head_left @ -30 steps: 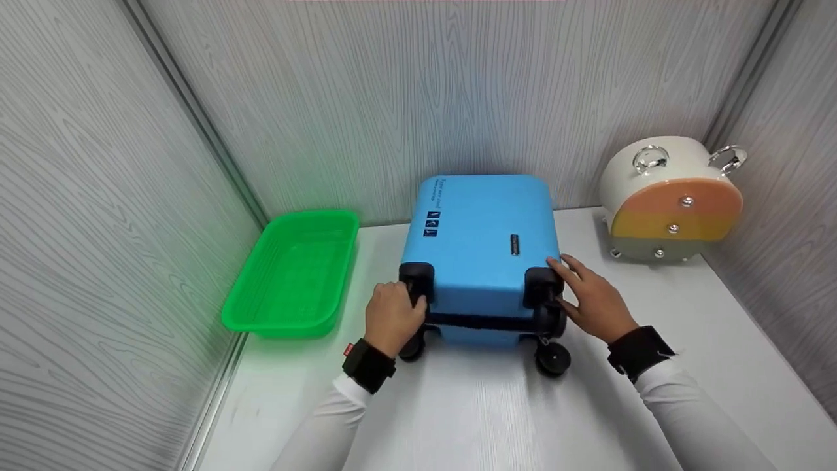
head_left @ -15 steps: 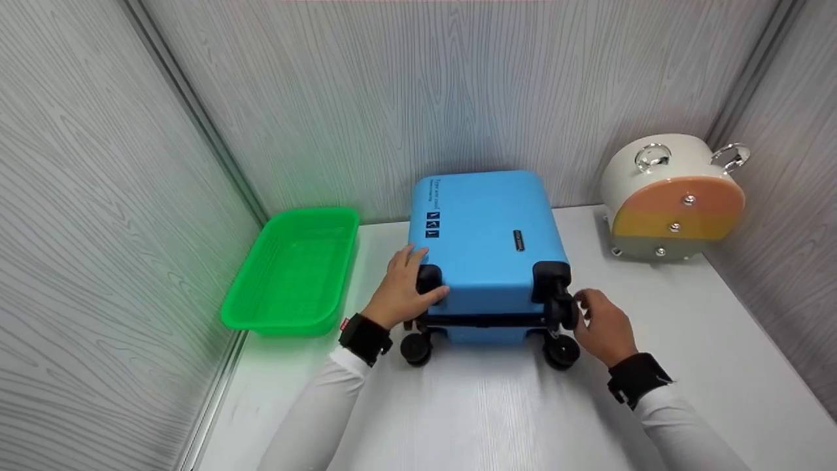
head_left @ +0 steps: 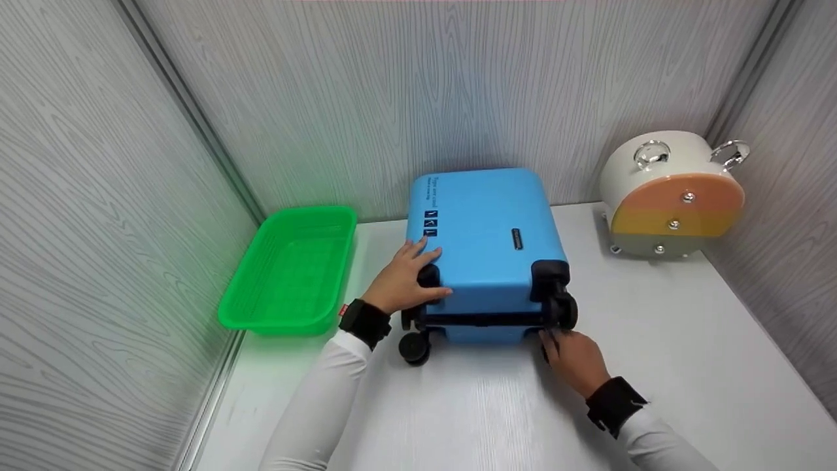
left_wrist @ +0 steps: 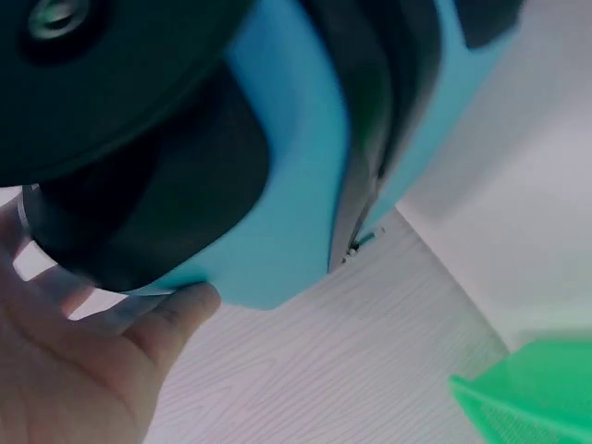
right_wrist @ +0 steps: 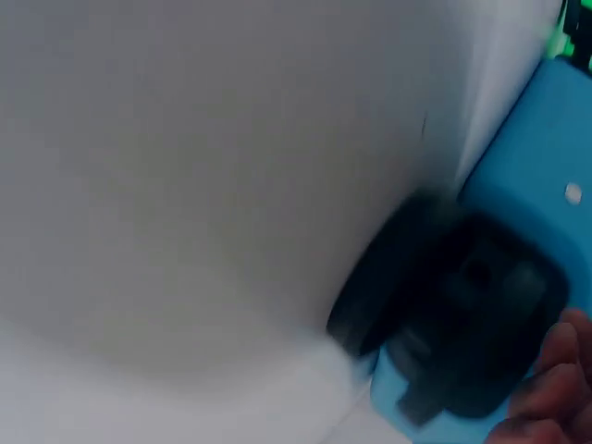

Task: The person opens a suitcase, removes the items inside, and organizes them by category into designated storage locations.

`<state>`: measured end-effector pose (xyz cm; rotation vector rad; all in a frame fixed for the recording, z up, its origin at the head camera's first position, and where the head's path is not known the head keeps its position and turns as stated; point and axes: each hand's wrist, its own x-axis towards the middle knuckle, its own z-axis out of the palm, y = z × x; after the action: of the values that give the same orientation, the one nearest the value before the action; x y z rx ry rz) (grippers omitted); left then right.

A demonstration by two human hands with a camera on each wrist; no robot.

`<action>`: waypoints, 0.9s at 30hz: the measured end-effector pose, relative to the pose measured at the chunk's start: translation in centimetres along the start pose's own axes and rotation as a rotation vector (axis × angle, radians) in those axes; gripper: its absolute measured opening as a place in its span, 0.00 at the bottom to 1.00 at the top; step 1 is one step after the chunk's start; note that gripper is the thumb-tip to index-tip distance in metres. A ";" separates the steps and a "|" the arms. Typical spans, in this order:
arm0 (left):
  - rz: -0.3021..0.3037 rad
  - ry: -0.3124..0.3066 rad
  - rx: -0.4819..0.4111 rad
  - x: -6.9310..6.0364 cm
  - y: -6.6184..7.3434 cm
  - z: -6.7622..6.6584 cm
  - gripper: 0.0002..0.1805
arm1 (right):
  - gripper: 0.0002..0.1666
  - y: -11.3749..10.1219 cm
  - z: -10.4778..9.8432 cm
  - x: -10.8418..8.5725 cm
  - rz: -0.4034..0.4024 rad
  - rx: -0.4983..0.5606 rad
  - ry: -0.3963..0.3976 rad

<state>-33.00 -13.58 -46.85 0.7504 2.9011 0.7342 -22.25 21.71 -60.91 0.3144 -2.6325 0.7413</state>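
Observation:
A light blue suitcase [head_left: 480,229] lies flat, its wheeled end towards me, with black corner guards and swivel wheels. My left hand [head_left: 405,278] rests on its near left corner, fingers spread over the shell and guard. Below that hand is the lower left wheel [head_left: 414,348]. My right hand [head_left: 579,360] is at the lower right wheel, fingers curled against it and mostly hiding it. Just above stands the upper right wheel [head_left: 562,311]. In the right wrist view a blurred black wheel [right_wrist: 398,273] shows beside my curled fingers [right_wrist: 553,388].
A green plastic basket [head_left: 235,314] sits to the left of the suitcase. At the back right stands a round cream case [head_left: 677,196] with striped front, small knobs and chrome rings. Grey wood-grain panels [head_left: 366,98] enclose the white table [head_left: 484,425] behind and at both sides.
My left hand has shifted from the left wheel onto the corner, fingers spreading. My right hand has gone from the upper right wheel down to the lower one, which now points further left.

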 end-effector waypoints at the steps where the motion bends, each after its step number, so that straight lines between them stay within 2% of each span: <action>1: 0.002 0.005 0.005 0.0 0.0 0.0 0.52 | 0.18 -0.3 0.2 -0.2 0.024 0.017 -0.003; 3: 0.001 0.012 0.006 -0.1 0.0 0.1 0.52 | 0.15 -1.0 0.6 -0.5 0.081 0.054 0.003; 7: -0.004 0.019 -0.006 -0.1 0.1 0.2 0.53 | 0.14 -2.2 0.9 -0.8 0.196 0.124 0.025; 10: -0.007 0.020 -0.014 -0.1 0.0 0.2 0.53 | 0.14 -2.8 1.1 -0.8 0.241 0.161 0.043; 13: -0.005 0.020 -0.019 0.0 0.1 0.2 0.53 | 0.14 -3.1 1.4 -0.9 0.231 0.174 0.074; 18: 0.004 0.018 -0.017 -0.1 0.2 0.0 0.52 | 0.15 -3.6 1.7 -0.9 0.169 0.144 0.096; 23: -0.003 0.019 0.000 -0.2 0.1 0.1 0.53 | 0.12 -4.7 2.1 -0.9 0.112 0.117 0.044; 27: -0.005 0.021 0.010 -0.1 0.1 0.1 0.53 | 0.10 -6.0 2.6 -0.5 0.064 0.141 -0.043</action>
<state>-32.85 -13.45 -46.89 0.7404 2.9262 0.7322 -20.69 15.39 -60.43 0.2885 -2.6466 0.9540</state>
